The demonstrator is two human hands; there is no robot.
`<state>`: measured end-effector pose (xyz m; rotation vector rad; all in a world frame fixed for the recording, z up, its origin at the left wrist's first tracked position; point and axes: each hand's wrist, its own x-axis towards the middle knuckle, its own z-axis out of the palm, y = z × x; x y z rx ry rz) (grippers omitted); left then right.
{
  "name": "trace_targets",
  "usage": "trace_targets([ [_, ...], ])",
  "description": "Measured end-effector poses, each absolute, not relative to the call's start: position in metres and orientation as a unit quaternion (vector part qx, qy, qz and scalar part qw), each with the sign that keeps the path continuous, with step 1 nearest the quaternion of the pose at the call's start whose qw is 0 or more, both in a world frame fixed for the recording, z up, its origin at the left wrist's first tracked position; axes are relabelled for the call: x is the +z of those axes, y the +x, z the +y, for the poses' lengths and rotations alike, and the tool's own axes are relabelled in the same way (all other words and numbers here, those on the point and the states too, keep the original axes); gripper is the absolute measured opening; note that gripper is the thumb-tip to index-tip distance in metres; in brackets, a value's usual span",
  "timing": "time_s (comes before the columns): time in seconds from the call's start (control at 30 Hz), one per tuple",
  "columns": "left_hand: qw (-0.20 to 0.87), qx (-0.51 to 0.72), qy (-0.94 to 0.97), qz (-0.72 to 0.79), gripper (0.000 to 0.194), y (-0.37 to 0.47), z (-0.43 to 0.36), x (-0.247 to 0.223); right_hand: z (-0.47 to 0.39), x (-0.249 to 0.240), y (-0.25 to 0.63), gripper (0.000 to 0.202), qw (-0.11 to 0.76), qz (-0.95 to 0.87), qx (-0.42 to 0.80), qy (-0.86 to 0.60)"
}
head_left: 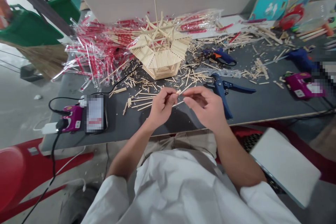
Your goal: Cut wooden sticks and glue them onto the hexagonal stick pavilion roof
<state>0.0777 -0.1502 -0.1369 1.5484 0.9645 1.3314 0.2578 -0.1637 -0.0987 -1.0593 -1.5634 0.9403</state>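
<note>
Near the table's front edge, my left hand (pixel 163 105) pinches the end of a small light wooden piece (pixel 179 92) between thumb and fingers. My right hand (pixel 203 105) is just right of it, thumb and fingers curved and a little apart; a thin stick (pixel 187 88) passes close to its fingertips, and whether they touch it I cannot tell. Loose thin sticks (pixel 143 105) lie fanned out left of my left hand. Behind both hands stands a many-sided model made of wooden sticks (pixel 164 59), with one tall stick upright at its top.
Blue cutters (pixel 223 94) lie right of my right hand, a blue glue gun (pixel 222 56) behind them. Red-and-clear wrappers (pixel 91 52) pile at the back left. A phone (pixel 96 113) and purple power adapter (pixel 72 118) sit front left. Another purple adapter (pixel 301 85) is at right.
</note>
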Motion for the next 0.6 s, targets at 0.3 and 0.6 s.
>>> trace_targets([
  [0.3,0.404,0.537,0.633,0.384,0.023,0.077,-0.151,-0.135,-0.147,-0.107,0.235,0.020,0.584,-0.574,0.442,-0.366],
  [0.6,0.384,0.517,0.655,0.395,0.021,0.077,-0.151,-0.134,-0.147,-0.108,0.239,0.022,0.584,-0.595,0.399,-0.380],
])
